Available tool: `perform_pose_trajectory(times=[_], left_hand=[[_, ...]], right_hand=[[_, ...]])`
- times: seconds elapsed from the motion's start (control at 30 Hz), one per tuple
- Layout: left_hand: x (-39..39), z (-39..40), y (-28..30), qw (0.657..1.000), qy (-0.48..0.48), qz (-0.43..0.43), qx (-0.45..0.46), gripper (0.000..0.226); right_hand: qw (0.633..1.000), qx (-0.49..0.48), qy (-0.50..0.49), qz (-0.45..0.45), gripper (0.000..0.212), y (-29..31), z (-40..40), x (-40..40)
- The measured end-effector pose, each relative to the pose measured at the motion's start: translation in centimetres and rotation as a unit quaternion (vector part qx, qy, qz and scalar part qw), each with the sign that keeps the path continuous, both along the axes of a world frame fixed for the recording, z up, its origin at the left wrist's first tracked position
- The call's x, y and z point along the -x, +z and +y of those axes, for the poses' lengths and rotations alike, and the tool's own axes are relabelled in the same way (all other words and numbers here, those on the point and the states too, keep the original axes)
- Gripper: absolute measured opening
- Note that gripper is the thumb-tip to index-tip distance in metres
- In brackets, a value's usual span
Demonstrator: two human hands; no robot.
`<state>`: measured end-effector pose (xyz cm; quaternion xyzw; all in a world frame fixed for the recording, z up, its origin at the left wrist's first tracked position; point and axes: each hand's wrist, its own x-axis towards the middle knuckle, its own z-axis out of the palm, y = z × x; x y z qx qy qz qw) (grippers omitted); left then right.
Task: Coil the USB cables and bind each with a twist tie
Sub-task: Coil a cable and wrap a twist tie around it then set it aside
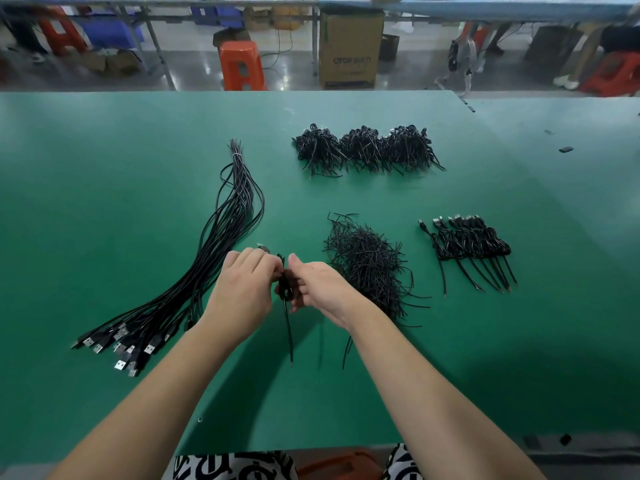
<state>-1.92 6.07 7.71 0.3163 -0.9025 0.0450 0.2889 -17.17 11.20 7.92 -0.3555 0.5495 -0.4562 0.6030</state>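
A coiled black USB cable [286,289] hangs between my hands above the green table [138,140], its loose tail [289,337] trailing toward me. My left hand [242,289] grips the coil from the left, with the cable's metal plug [263,247] sticking out above the fingers. My right hand [318,285] pinches the coil from the right; whether a twist tie is in its fingers is hidden. A long bundle of uncoiled USB cables [207,258] lies to the left. A loose heap of black twist ties [367,268] lies just right of my right hand.
A row of bound coiled cables [471,244] lies to the right. Further back sits a larger pile of finished coils [367,148]. Beyond the table's far edge stand an orange stool [242,65] and a cardboard box [349,46]. Small dark scraps [566,149] lie at the far right.
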Motion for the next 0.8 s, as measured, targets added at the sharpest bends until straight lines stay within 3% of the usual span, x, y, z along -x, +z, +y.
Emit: perform_pose_trajectory(times=[0.17,0.33,0.53,0.8], left_hand=[[0.0,-0.1,0.2,0.999,-0.020,0.033,-0.029,0.014],[0.1,0.3,0.5,0.984,-0.020,0.116,-0.131,0.007],[-0.5,-0.1,0.7,0.957,0.019,0.206,-0.205,0.035],[-0.1,-0.7,0.3,0.951,0.014,0.203,-0.232,0.051]], right_hand=[[0.998,0.058,0.039,-0.004,0.037,-0.4,0.4,-0.1],[0.996,0.090,0.019,-0.008,0.028,-0.3,0.4,0.1],[0.989,0.104,0.065,-0.080,0.020,0.0,0.9,1.8],[0.997,0.067,0.044,-0.024,0.011,0.3,1.0,3.2]])
